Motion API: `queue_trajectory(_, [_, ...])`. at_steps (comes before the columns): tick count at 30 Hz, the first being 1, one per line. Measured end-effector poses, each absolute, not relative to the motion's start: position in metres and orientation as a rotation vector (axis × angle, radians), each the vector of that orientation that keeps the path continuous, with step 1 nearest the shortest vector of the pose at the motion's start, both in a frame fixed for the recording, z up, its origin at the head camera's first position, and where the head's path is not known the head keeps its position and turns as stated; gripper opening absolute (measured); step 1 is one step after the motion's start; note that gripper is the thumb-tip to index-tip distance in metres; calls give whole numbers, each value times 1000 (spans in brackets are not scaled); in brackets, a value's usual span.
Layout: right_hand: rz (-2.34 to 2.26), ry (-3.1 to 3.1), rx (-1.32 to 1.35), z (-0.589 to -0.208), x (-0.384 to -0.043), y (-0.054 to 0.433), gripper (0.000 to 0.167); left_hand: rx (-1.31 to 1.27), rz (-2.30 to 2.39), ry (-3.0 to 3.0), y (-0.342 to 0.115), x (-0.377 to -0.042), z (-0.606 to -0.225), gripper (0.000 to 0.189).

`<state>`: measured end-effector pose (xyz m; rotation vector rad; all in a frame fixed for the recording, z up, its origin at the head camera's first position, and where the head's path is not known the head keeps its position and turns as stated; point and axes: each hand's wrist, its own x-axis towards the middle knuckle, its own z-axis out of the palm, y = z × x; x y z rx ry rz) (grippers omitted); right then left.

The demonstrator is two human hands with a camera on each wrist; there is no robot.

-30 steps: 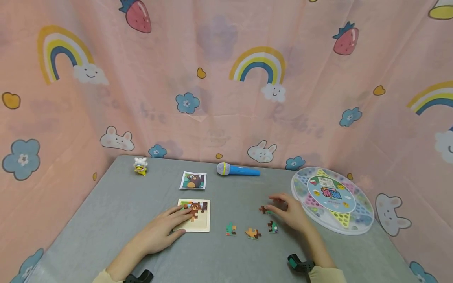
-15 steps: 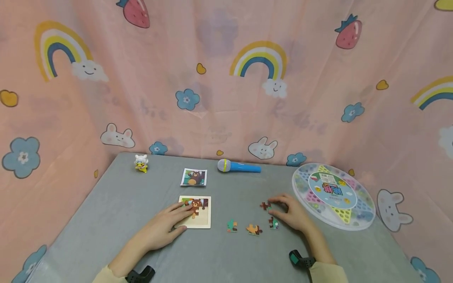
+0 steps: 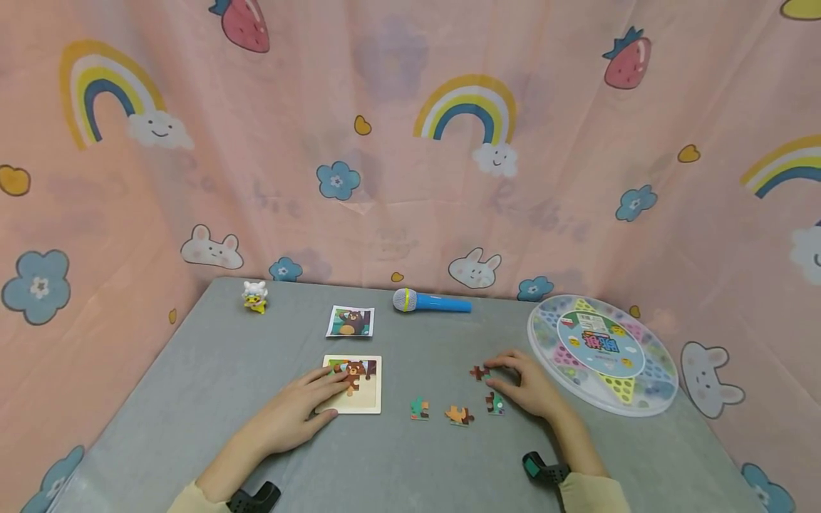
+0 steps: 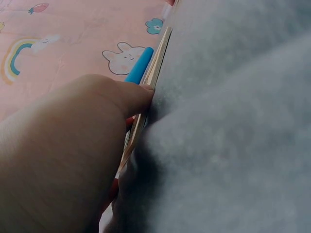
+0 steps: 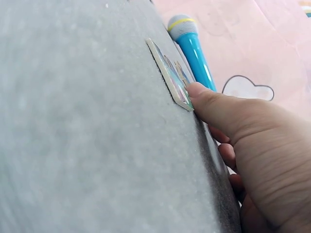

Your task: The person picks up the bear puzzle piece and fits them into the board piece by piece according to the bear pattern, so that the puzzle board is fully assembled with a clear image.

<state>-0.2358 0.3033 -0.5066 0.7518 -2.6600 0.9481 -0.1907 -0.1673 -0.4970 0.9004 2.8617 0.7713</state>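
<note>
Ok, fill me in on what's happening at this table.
A person has a bear puzzle partly done: the left hand rests on its tray, while the right hand has its thumb and fingertips at a loose piece, though whether it grips it isn't clear. Three more pieces lie nearer the person, and a bear picture card lies beyond the tray.

A small white and yellow figurine (image 3: 255, 297) is standing near the far left corner of the grey table (image 3: 385, 470). A blue microphone (image 3: 436, 303) is lying close to the back edge, its grey head pointing left. A round board game (image 3: 603, 353) is resting at the right, and a pink curtain (image 3: 276, 142) printed with rainbows, strawberries and rabbits is hanging behind.
</note>
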Motion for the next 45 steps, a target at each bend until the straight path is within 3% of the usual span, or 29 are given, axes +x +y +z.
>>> queue_trajectory(31, [926, -2684, 708, -501, -237, 298, 24, 934, 732, 2873, -167, -191, -495, 51])
queue_trajectory(45, [874, -2795, 627, -481, -239, 238, 26, 947, 604, 2894, -160, -194, -485, 48])
